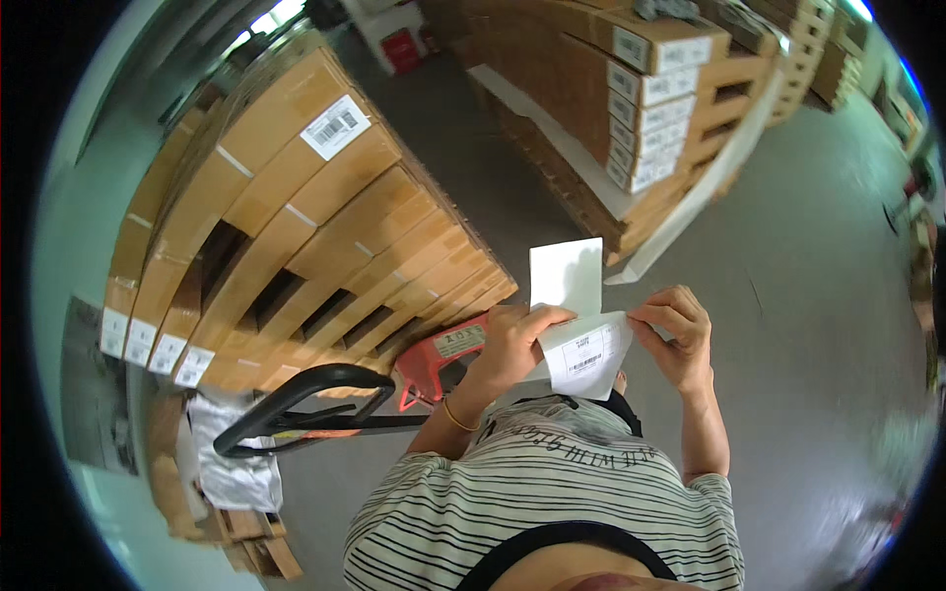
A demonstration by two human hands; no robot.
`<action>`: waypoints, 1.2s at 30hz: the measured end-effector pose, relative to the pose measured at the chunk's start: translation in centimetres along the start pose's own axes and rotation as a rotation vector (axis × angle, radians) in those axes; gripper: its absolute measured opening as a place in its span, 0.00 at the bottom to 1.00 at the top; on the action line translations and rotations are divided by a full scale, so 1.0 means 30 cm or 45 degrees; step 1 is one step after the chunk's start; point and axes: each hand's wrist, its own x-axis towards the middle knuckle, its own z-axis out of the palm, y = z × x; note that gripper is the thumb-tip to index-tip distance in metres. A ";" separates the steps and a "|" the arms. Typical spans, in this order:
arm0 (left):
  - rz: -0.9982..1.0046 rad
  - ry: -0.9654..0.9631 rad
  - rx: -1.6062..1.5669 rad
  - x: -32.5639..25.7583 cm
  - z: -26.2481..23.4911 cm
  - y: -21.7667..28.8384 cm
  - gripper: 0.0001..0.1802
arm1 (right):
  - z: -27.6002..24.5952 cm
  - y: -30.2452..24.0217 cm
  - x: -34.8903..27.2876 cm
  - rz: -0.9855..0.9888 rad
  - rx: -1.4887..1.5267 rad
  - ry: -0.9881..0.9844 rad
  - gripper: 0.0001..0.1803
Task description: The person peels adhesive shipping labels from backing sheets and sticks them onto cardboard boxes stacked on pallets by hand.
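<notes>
Two hands hold a white label sheet in front of a striped shirt [552, 492], seen from above in a warehouse. Far left, a stack [296, 227] of flat brown cartons with white stickers leans on a pallet; near it, a black pallet-jack handle [296, 404] rises from a red jack [443, 364] on the grey floor [788, 295]. Moving right, the left hand [512, 345], with a thin bracelet at the wrist, has its fingers closed on the left edge of the label [586, 355], thumb on top. The label is a small white rectangle with a printed barcode, tilted and slightly curled, and a blank white backing strip [567, 276] stands up behind it. The right hand [675, 335] pinches the label's right edge with curled fingers. Judging by the grip, peeling goes best slowly from one corner, keeping the sticky face off the fingers and the sheet flat so it does not crease. Far right, a second stack [650, 98] of labelled cartons sits on another pallet.
</notes>
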 end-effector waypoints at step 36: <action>-0.937 0.683 1.254 0.742 -0.208 -0.870 0.20 | 1.778 0.613 1.797 -0.328 2.293 -0.942 0.32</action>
